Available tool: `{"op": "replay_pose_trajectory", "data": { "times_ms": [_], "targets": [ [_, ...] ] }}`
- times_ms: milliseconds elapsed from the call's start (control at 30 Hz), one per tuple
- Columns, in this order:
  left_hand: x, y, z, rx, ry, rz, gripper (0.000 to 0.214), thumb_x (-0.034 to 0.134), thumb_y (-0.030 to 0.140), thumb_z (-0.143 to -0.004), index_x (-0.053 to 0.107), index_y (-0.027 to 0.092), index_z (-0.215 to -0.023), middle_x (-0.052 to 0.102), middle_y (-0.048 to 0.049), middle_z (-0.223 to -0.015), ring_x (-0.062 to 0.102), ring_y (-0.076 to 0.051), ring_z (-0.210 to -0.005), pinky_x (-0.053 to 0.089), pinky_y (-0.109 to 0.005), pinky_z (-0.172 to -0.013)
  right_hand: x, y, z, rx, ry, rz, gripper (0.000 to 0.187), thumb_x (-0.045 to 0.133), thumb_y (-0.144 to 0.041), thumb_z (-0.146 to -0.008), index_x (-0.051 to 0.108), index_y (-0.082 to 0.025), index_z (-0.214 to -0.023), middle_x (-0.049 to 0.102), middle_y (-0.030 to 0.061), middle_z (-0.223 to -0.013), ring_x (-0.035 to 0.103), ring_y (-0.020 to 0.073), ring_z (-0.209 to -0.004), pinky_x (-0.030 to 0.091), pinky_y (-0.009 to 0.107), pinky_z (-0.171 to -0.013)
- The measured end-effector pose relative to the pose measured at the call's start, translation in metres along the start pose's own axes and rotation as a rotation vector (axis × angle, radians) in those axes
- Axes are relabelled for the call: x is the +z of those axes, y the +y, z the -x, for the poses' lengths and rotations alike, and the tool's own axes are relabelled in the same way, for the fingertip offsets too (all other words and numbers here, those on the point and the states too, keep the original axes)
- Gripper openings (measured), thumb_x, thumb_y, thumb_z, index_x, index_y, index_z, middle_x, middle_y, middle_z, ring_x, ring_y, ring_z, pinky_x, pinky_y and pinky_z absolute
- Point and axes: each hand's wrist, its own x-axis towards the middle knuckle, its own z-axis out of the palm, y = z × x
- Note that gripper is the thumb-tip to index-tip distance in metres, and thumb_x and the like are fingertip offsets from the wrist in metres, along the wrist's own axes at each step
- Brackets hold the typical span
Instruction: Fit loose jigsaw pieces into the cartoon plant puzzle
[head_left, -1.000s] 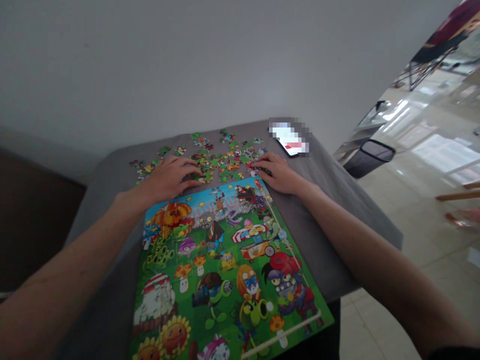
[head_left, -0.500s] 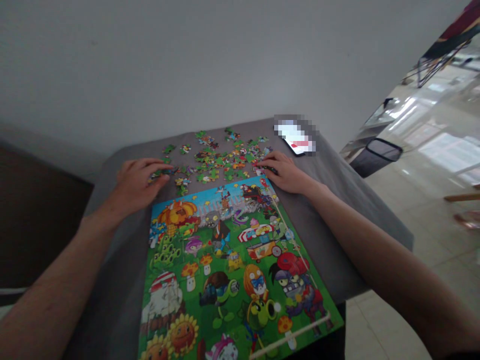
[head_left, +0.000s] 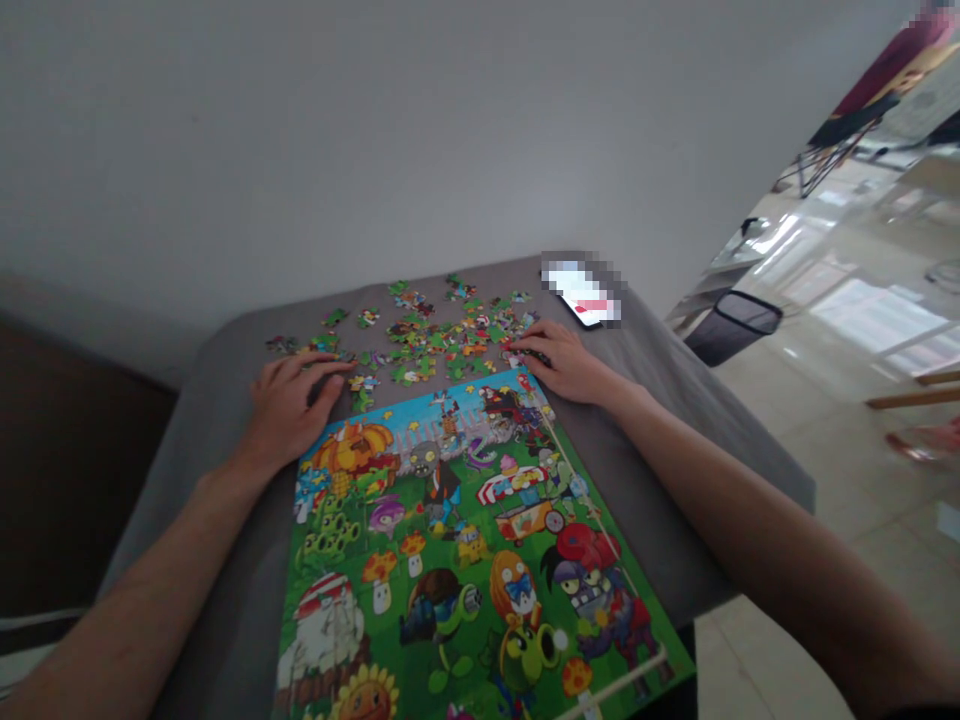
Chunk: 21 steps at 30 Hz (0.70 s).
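Loose jigsaw puzzle pieces (head_left: pixel 420 335), mostly green with bits of red, orange and white, lie scattered in a loose heap on the grey cloth. My left hand (head_left: pixel 296 405) rests at the heap's left side, fingers stretched and thumb apart, its fingertips by a few pieces. On the other side, my right hand (head_left: pixel 559 362) lies with spread, slightly bent fingers touching pieces at the heap's right edge. Just below the heap is a colourful cartoon picture board (head_left: pixel 457 540) with plants, mushrooms and zombies. Neither hand is seen lifting a piece.
A lit phone (head_left: pixel 581 295), partly pixelated, lies at the back right of the cloth-covered table (head_left: pixel 690 480). A pale wall (head_left: pixel 375 140) stands right behind the table. On the tiled floor to the right is a dark mesh bin (head_left: pixel 735 325).
My left hand has shifted, uncovering pieces at the heap's far left that it hid before. My right hand stays at the same pieces. The whole view has tilted slightly.
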Motion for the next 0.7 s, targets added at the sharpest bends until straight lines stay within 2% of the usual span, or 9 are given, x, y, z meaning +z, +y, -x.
{"op": "replay_pose_trajectory", "data": {
  "times_ms": [100,167,233,367,500,600,700],
  "targets": [
    [-0.005,0.007,-0.004,0.029,-0.003,-0.013,0.059,0.030,0.057,-0.113,0.072,0.023,-0.137,0.066,-0.0162,-0.152,0.053,-0.041,-0.149,0.036,-0.065,-0.127,0.000,-0.003,-0.001,0.004,0.006,0.014,0.039,0.053,-0.028,-0.110,0.075,-0.024,-0.141,0.068,0.0169,-0.142,0.063,0.0345,-0.135,0.049,0.056,-0.118],
    [-0.006,0.018,-0.012,0.081,-0.025,-0.021,0.060,0.028,0.056,-0.113,0.072,0.023,-0.138,0.067,-0.0144,-0.153,0.056,-0.037,-0.148,0.038,-0.060,-0.129,-0.001,-0.005,-0.002,-0.005,-0.003,0.025,0.039,0.052,-0.027,-0.111,0.074,-0.025,-0.144,0.069,0.0159,-0.143,0.064,0.0335,-0.133,0.050,0.054,-0.116],
    [-0.002,0.035,-0.023,0.149,-0.069,-0.032,0.063,0.027,0.059,-0.113,0.069,0.025,-0.144,0.064,-0.0117,-0.160,0.051,-0.036,-0.154,0.034,-0.059,-0.132,-0.003,-0.007,-0.003,-0.017,-0.010,0.043,0.040,0.052,-0.024,-0.111,0.072,-0.023,-0.145,0.071,0.0160,-0.143,0.065,0.0327,-0.131,0.050,0.053,-0.116],
    [0.013,0.077,-0.052,0.285,-0.213,-0.061,0.073,0.027,0.068,-0.112,0.055,0.026,-0.164,0.045,-0.0074,-0.179,0.029,-0.035,-0.170,0.027,-0.060,-0.137,-0.008,-0.008,-0.003,-0.007,0.015,0.093,0.040,0.052,-0.016,-0.109,0.073,-0.017,-0.143,0.076,0.0165,-0.139,0.065,0.0310,-0.129,0.047,0.050,-0.118],
    [0.028,0.108,-0.074,0.350,-0.353,-0.094,0.081,0.021,0.070,-0.113,0.039,0.020,-0.174,0.031,-0.0084,-0.185,0.026,-0.031,-0.172,0.027,-0.051,-0.138,-0.014,-0.010,-0.002,0.030,0.023,0.147,0.041,0.051,-0.014,-0.108,0.073,-0.013,-0.143,0.078,0.0172,-0.136,0.065,0.0316,-0.128,0.047,0.048,-0.118],
    [0.032,0.114,-0.078,0.339,-0.426,-0.134,0.085,0.016,0.070,-0.113,0.033,0.015,-0.176,0.031,-0.0118,-0.184,0.029,-0.031,-0.171,0.026,-0.048,-0.139,-0.018,-0.011,-0.001,0.056,0.007,0.192,0.040,0.052,-0.015,-0.108,0.076,-0.013,-0.139,0.077,0.0160,-0.138,0.064,0.0320,-0.131,0.045,0.047,-0.120],
    [0.028,0.107,-0.073,0.307,-0.462,-0.181,0.087,0.012,0.070,-0.112,0.030,0.015,-0.177,0.027,-0.0128,-0.185,0.026,-0.031,-0.172,0.024,-0.049,-0.139,-0.019,-0.013,-0.001,0.087,-0.013,0.239,0.037,0.052,-0.017,-0.109,0.081,-0.015,-0.131,0.076,0.0151,-0.141,0.060,0.0338,-0.134,0.043,0.048,-0.120]
  ]
}}
